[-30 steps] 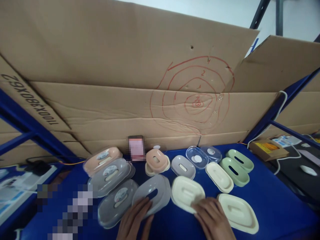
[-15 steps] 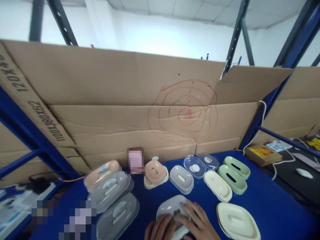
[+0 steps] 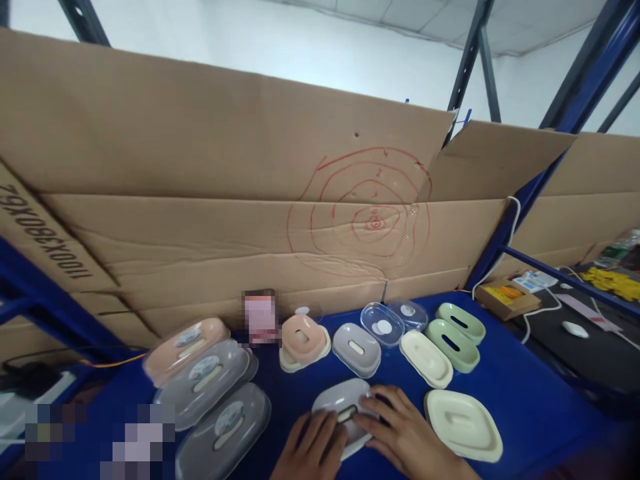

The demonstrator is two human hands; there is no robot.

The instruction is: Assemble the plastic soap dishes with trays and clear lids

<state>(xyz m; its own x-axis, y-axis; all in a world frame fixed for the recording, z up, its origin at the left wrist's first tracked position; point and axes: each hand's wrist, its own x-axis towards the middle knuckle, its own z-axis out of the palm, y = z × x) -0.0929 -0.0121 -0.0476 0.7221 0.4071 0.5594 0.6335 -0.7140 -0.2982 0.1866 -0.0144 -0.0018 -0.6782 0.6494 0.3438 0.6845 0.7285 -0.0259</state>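
Observation:
Both my hands rest on a grey soap dish (image 3: 337,402) at the near middle of the blue table (image 3: 525,393). My left hand (image 3: 313,448) lies on its near left part with fingers stretched flat. My right hand (image 3: 403,437) covers its right side, fingers spread and pressing down. A cream piece shows under the grey one between my fingers. A cream dish (image 3: 463,425) lies just right of my right hand.
Several soap dishes stand behind: pink (image 3: 301,339), grey (image 3: 357,349), clear lids (image 3: 383,323), cream (image 3: 426,358), green (image 3: 453,344). Lidded dishes (image 3: 203,380) lie at the left. A cardboard wall (image 3: 300,220) with red circles backs the table. A box (image 3: 506,298) and cables lie right.
The grey dish went from the left onto the cream dish in the middle, and both hands came together on it. The view tilted upward.

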